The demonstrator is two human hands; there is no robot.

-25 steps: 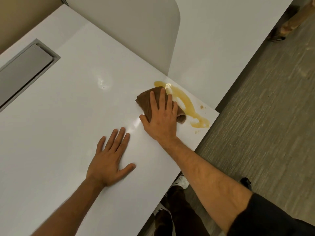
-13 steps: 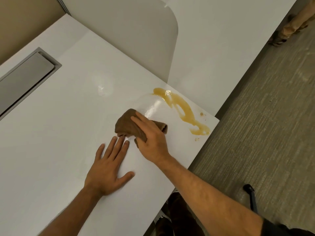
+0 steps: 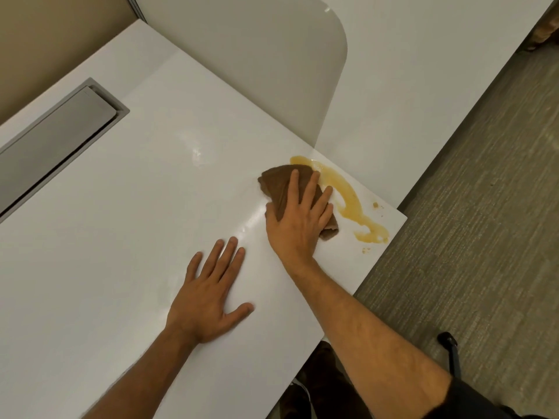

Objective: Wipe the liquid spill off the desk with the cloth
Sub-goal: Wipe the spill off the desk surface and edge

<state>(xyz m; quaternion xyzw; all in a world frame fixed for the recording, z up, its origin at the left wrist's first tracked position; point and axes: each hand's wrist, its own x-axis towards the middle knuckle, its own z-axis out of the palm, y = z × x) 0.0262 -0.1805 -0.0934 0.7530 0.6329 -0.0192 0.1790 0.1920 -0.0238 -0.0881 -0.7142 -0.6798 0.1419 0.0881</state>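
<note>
A yellow-brown liquid spill (image 3: 351, 201) curves across the white desk (image 3: 121, 237) near its far right corner. My right hand (image 3: 299, 216) lies flat with fingers spread on a crumpled brown cloth (image 3: 276, 184), pressing it to the desk at the spill's left edge. The cloth's far tip touches the top of the spill. My left hand (image 3: 208, 294) rests palm down on the desk, fingers apart, nearer to me and holding nothing.
A grey cable-tray flap (image 3: 57, 137) is set into the desk at the left. A rounded white divider panel (image 3: 266, 62) stands behind the spill, with another white desk (image 3: 423, 55) beyond. Grey carpet (image 3: 484, 207) lies to the right, past the desk edge.
My right hand pulled the cloth back toward my left hand, then pushed it out again to the spill's left edge. The left hand stayed in place.
</note>
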